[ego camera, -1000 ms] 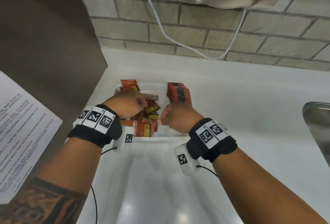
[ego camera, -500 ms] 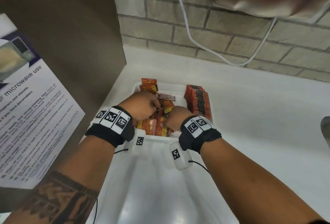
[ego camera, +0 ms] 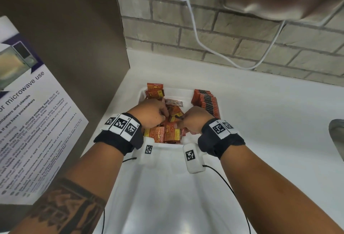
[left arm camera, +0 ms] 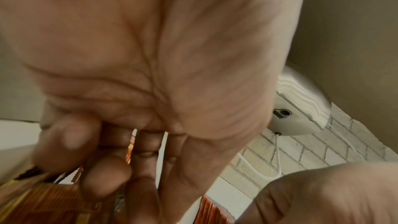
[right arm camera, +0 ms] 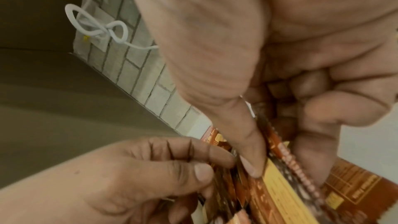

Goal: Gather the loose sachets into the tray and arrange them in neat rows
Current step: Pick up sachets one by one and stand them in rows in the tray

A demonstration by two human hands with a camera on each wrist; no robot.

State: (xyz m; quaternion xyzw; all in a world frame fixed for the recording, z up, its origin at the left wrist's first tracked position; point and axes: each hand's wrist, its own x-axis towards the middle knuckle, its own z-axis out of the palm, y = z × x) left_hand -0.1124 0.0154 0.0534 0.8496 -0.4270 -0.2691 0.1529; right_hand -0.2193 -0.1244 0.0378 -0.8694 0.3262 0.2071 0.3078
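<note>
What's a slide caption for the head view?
Both hands, left hand and right hand, sort loose sachets in a white tray.

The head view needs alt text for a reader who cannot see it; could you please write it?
Two hands, the left hand and the right hand, reach into a white tray on a white counter and pinch loose orange sachets from a jumbled pile. A neat row of sachets stands along the tray's right side, below a brick wall.
</note>
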